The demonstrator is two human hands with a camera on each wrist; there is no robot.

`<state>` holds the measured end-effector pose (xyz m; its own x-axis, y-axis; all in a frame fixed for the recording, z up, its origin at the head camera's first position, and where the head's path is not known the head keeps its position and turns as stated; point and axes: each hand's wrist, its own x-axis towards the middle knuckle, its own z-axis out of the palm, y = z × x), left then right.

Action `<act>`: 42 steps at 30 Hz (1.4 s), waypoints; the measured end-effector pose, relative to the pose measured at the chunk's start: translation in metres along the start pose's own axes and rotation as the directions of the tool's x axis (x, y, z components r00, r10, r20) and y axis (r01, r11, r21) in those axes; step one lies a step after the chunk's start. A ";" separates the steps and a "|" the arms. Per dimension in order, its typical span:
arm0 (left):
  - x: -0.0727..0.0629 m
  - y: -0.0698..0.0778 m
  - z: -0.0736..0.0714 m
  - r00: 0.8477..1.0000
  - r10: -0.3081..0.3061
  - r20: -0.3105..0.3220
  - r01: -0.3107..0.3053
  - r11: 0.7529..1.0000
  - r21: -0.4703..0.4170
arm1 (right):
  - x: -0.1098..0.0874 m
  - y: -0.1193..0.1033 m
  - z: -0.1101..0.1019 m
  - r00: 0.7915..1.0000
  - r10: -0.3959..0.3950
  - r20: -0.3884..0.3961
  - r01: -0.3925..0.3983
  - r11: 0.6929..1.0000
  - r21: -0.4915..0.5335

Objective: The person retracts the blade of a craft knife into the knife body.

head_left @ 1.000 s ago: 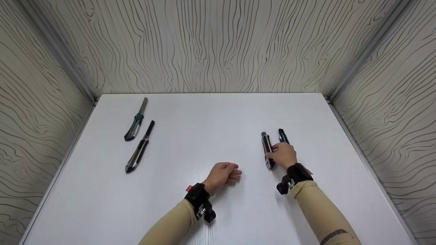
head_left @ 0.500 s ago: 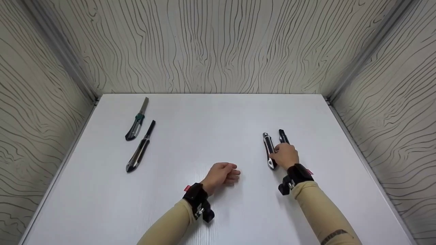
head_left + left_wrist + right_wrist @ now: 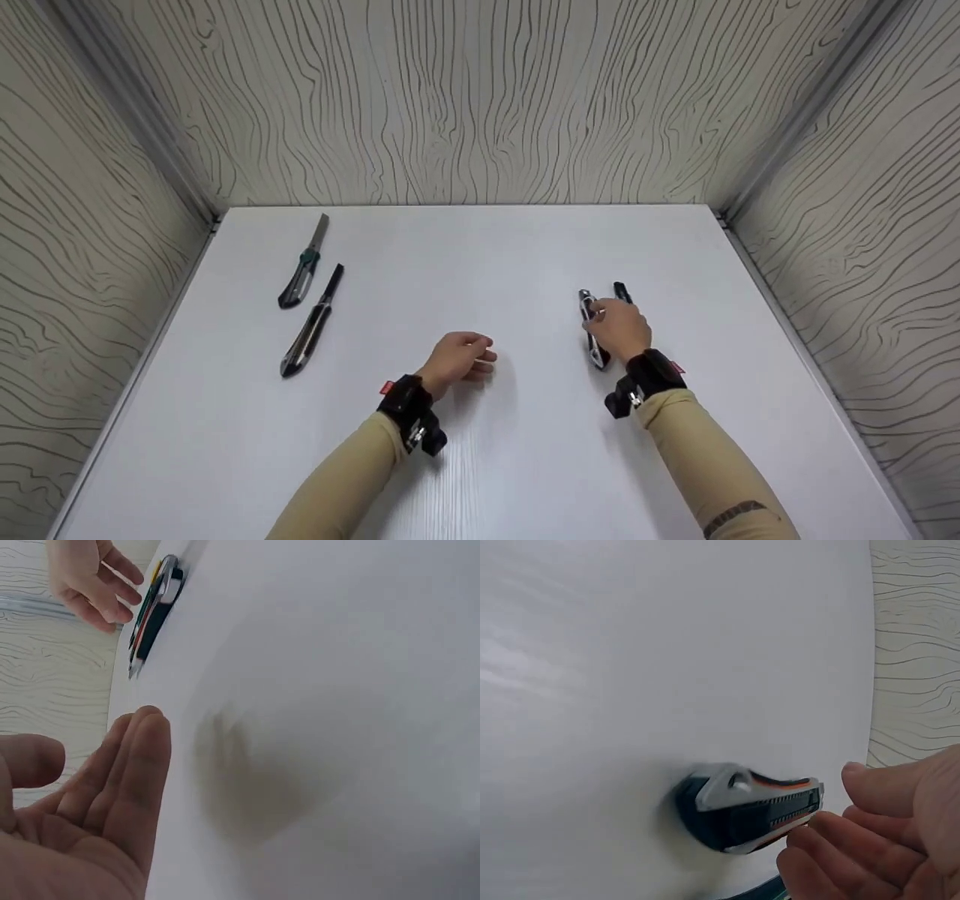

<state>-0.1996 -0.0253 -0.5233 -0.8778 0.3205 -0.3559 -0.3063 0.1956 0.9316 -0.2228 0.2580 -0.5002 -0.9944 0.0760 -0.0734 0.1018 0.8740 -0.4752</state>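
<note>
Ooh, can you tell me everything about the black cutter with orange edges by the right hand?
The cutter has a dark body, a shiny, metal-looking frame, orange edging, a toothed slot and a dark oval opening near its wide end. No long blade sticks out. Seen from above, its wide end points toward the person, over the white table. The right hand partly covers it; I can't tell if fingers touch it.
</note>
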 end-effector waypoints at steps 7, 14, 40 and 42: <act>-0.007 0.008 -0.059 0.988 -0.025 -0.150 0.044 0.991 0.125 | 0.003 -0.039 0.012 0.976 -0.063 0.208 0.040 0.993 0.111; -0.024 0.012 -0.118 0.957 -0.110 -0.267 0.154 0.977 0.148 | 0.004 -0.083 0.034 0.950 -0.119 0.288 0.088 0.989 0.117; -0.083 -0.006 -0.239 0.847 -0.104 -0.522 0.389 0.790 0.473 | -0.004 -0.190 0.103 0.840 -0.297 0.454 0.258 0.955 0.147; -0.081 -0.008 -0.238 0.852 -0.101 -0.514 0.398 0.764 0.509 | -0.002 -0.191 0.106 0.839 -0.307 0.450 0.274 0.952 0.140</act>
<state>-0.2131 -0.2732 -0.4843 -0.9060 -0.2231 -0.3597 -0.3957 0.7482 0.5326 -0.2370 0.0398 -0.5022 -0.8526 -0.4207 -0.3101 -0.1712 0.7854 -0.5948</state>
